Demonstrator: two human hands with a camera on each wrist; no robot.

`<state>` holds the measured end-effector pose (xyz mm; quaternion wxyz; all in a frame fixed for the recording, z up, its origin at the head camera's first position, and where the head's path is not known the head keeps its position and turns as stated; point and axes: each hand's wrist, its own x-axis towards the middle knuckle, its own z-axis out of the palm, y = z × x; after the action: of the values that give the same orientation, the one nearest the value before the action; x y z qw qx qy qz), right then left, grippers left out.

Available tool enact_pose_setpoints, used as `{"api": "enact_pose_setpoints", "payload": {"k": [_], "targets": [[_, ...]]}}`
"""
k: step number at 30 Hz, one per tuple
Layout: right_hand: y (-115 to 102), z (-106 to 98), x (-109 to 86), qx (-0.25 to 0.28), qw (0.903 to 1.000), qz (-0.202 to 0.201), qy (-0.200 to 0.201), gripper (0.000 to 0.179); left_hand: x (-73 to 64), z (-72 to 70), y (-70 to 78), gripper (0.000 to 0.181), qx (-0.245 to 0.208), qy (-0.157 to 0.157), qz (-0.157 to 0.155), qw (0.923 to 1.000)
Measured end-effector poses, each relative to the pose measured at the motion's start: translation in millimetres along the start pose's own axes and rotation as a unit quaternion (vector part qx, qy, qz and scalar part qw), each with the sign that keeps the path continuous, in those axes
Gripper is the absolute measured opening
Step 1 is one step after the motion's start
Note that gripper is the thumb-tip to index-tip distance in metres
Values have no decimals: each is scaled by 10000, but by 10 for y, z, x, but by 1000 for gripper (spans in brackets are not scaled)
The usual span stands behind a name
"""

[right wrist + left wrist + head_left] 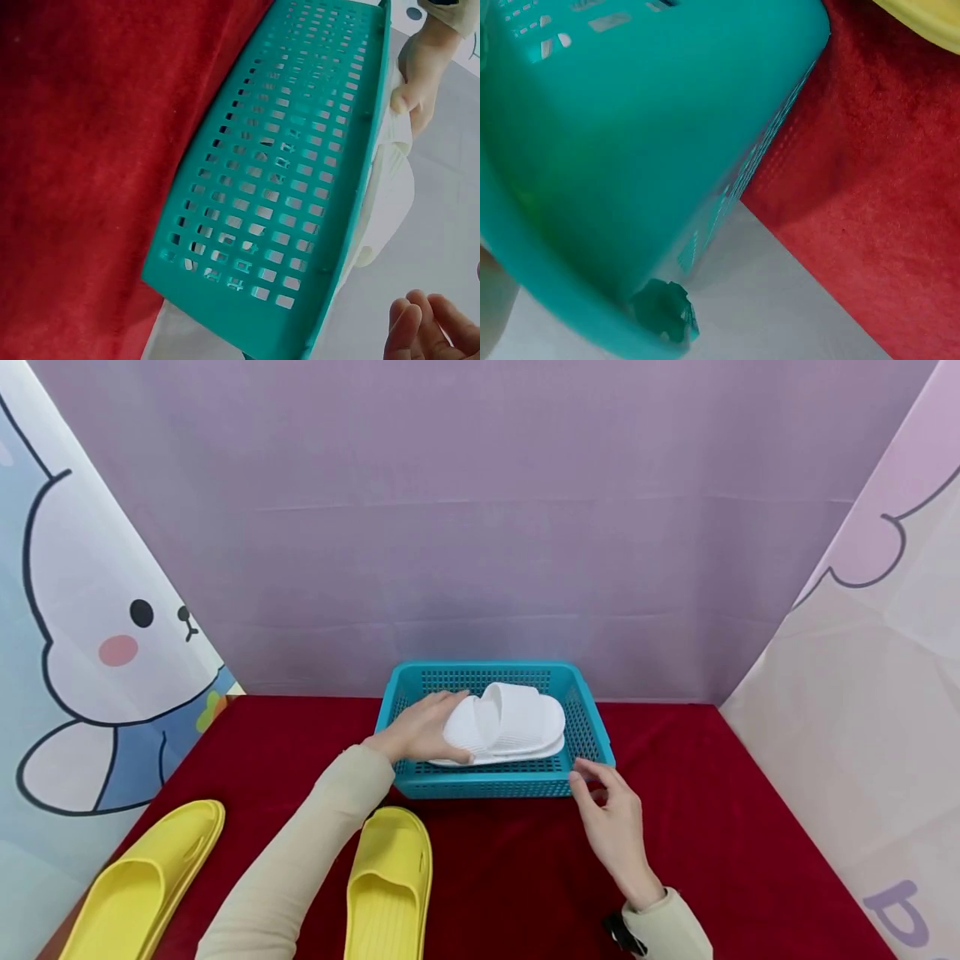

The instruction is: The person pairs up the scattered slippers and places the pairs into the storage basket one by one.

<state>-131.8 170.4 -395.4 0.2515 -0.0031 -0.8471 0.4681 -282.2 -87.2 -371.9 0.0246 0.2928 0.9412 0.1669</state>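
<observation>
A pair of white slippers point(517, 720), one lying over the other, is inside the blue-green plastic basket point(487, 787), toes pointing right. My left hand point(429, 727) grips their heel end, thumb on the near side and fingers on the far side. In the right wrist view that hand point(424, 75) shows beyond the basket wall point(262, 180), holding the slippers point(390, 195). By the basket's front right corner is my right hand point(611, 818), holding nothing, its fingers loosely bent. The left wrist view mostly shows the basket's outer corner point(667, 112).
Two yellow slippers lie on the red cloth point(510, 877): one yellow slipper point(390, 877) in front of the basket, partly beside my left sleeve, the other yellow slipper point(142, 885) at the far left. A purple backdrop point(480, 527) stands behind, with printed panels at both sides.
</observation>
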Motion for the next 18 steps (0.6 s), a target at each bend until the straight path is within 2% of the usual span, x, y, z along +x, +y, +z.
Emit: {"api": "enact_pose_setpoints", "payload": {"k": [3,8,11,18], "targets": [[23,9,-10,-55,10000,13,-52,26,6,-4,-4,89,-299,-174,81,9994],[36,14,-20,-106,9999,54,-120,26,-2,13,-30,60,-959,30,206,9952],[40,19,-21,-135,9998,88,-153,26,-3,40,-46,55,-1169,69,201,9929],[50,21,-31,-181,9993,99,-308,27,-48,77,-45,47,-1516,30,421,9875]]}}
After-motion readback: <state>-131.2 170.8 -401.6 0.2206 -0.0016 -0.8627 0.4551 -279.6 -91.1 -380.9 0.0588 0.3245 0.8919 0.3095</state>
